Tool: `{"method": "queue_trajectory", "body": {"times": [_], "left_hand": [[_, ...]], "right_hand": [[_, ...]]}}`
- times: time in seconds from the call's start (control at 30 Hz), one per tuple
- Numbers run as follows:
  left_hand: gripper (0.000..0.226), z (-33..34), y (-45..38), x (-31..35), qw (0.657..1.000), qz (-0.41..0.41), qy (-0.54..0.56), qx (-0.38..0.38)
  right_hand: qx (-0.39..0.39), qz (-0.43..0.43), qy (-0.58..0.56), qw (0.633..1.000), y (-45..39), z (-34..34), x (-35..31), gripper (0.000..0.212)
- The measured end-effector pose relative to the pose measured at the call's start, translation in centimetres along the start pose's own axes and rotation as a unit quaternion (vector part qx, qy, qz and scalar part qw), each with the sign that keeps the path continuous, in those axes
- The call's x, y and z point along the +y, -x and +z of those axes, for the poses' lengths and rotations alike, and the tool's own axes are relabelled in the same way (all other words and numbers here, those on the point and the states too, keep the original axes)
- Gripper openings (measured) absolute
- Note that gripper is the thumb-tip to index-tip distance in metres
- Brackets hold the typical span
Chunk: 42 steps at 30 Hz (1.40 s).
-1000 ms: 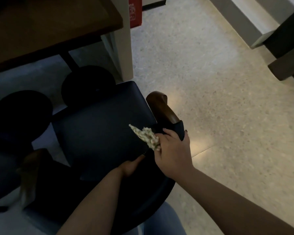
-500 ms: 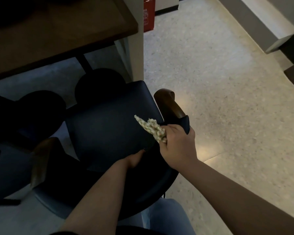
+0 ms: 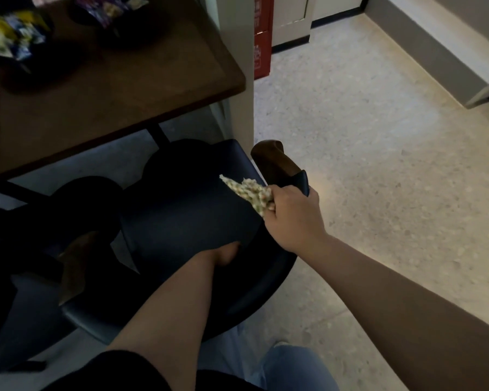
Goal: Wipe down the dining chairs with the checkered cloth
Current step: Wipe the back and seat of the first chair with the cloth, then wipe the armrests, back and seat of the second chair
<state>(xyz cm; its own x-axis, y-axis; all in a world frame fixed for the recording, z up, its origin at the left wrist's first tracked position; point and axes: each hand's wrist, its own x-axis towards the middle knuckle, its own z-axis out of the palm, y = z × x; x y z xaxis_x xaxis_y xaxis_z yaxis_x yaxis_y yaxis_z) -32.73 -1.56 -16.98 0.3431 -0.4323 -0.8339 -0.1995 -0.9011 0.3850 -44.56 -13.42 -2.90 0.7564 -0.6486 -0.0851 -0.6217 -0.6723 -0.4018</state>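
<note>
1. Dark blue padding covers the chair we see from the head camera; it is tucked partly under the front right corner of the wooden table.
2. We see the right hand at the chair's right edge, fingers curled around the checkered cloth, which sticks out of the fist over the seat.
3. Just beyond that hand, we see the chair's brown wooden armrest rising to a rounded tip.
4. We see the left hand at the back edge of the seat, its fingers tucked down out of sight between seat and backrest; we cannot tell whether they grip anything.
5. On the table's far left part, we see two dark bowls holding wrapped snacks.
6. Beside the table's right edge, we see a pale pillar, with a red box behind it on the speckled floor.
</note>
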Motion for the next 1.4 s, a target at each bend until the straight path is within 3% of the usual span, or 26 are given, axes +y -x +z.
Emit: {"method": "queue_trajectory", "body": {"times": [0.13,0.4,0.53,0.67,0.8,0.97,1.1,1.2,1.3,1.4], "left_hand": [[0.044,-2.1,-2.2,0.9,0.999,-0.018,0.005,-0.035],[0.049,-4.2,-2.9,0.6,0.998,0.021,0.008,-0.051],[0.048,-4.4,-2.5,-0.5,0.999,0.048,-0.022,-0.005],[0.052,-4.5,-1.6,-0.7,0.999,-0.004,0.029,-0.040],[0.036,-5.5,0.8,-0.7,0.998,-0.010,0.057,-0.013],[0.013,-8.1,5.3,-1.2,0.984,0.034,0.165,0.056],[0.023,-10.7,10.9,-0.9,0.950,0.060,0.274,0.137],[0.021,-11.7,16.8,-0.4,0.908,0.097,0.363,0.185],[0.020,-11.7,23.8,0.2,0.850,0.145,0.472,0.186],[0.024,-11.5,31.0,0.5,0.775,0.192,0.575,0.178]], "right_hand": [[0.004,-0.005,-0.004,1.000,-2.3,0.9,-0.6,0.010],[0.012,-0.004,-0.001,1.000,-4.5,1.9,-1.3,0.013],[0.009,-0.004,0.003,1.000,-4.5,2.1,-1.4,0.013],[0.010,0.000,0.011,1.000,-4.8,2.1,-1.4,0.010],[-0.001,-0.001,0.017,1.000,-4.8,2.1,-1.5,0.011],[-0.077,0.006,0.034,0.996,-4.7,1.2,-2.0,0.021],[-0.016,-0.022,-0.117,0.993,-3.6,-1.5,-4.0,0.004],[0.028,-0.082,-0.191,0.978,-1.2,-5.1,-6.4,0.019],[0.041,-0.117,-0.250,0.960,1.8,-9.2,-9.7,0.028],[0.014,-0.134,-0.334,0.933,4.9,-12.7,-13.2,0.015]]}}
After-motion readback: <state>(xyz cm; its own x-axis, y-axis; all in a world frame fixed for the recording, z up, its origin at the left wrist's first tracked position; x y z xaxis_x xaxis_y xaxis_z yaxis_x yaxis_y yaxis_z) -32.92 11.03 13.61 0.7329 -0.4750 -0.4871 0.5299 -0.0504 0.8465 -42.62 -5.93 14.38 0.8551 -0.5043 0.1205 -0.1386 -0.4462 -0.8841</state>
